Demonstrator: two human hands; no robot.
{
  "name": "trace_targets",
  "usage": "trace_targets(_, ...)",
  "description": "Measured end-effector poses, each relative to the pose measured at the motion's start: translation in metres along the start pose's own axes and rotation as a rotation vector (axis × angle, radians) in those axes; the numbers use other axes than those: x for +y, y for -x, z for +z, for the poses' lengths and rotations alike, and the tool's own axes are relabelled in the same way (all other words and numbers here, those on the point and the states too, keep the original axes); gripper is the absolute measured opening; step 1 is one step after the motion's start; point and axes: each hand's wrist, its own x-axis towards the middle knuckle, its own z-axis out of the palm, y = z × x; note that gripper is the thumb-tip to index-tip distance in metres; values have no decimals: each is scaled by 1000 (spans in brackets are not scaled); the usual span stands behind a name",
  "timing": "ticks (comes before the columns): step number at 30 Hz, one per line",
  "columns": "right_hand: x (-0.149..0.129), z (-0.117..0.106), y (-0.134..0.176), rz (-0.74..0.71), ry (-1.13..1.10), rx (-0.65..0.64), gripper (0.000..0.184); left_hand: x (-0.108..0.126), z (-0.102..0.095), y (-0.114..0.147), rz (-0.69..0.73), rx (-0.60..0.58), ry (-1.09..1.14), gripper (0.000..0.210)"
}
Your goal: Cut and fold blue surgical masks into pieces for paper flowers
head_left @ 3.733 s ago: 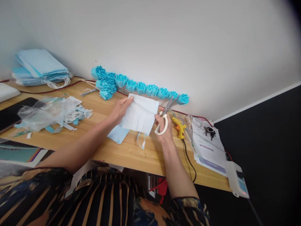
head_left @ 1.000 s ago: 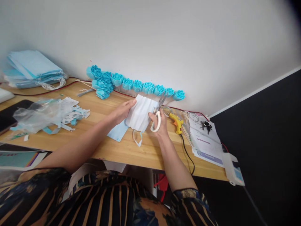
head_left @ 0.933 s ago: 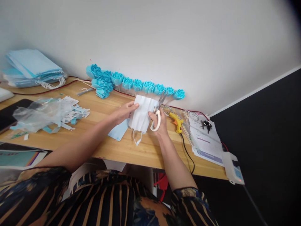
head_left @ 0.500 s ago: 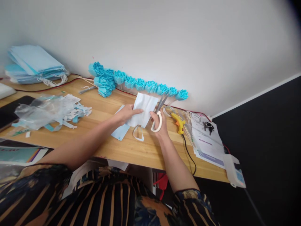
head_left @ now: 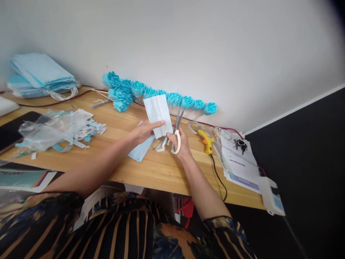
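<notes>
My left hand (head_left: 145,131) pinches a pale blue-white face mask (head_left: 158,109) between thumb and fingers, held up above the table. My right hand (head_left: 183,144) is closed around white-handled scissors (head_left: 176,138), whose blades point up and away and look slightly parted. The right thumb also touches the mask's lower right corner. Below the mask a thin white-blue strip (head_left: 161,145) hangs or lies; I cannot tell whether it is attached. Flat on the wood beneath my left hand is another light blue piece (head_left: 141,150), partly covered.
Blue fabric flowers (head_left: 172,99) line the wall. Stacked masks (head_left: 40,73) stand at the back left, near a clear plastic bag (head_left: 43,131) and cut scraps (head_left: 90,129). To the right are a yellow glue gun (head_left: 206,141), papers (head_left: 237,162) and keys (head_left: 240,145).
The mask has turned more upright and shifted slightly left and up. The scissors and my right hand have moved a little left, closer under the mask.
</notes>
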Motion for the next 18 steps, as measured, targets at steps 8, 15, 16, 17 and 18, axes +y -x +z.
trace_targets(8,-3,0,-1,26,-68,1,49,-6,-4,-5,8,192,10,39)
trace_targets(15,-3,-7,-5,69,-153,-17,49,5,-6,-7,72,414,45,40)
trace_targets(16,-5,-7,-4,80,-175,-44,50,7,-6,-7,88,434,54,41)
trace_targets(17,-7,-8,-3,84,-200,-78,50,8,-6,-6,106,451,61,43)
trace_targets(18,-9,-8,-2,86,-222,-118,50,10,-6,-6,125,466,64,44)
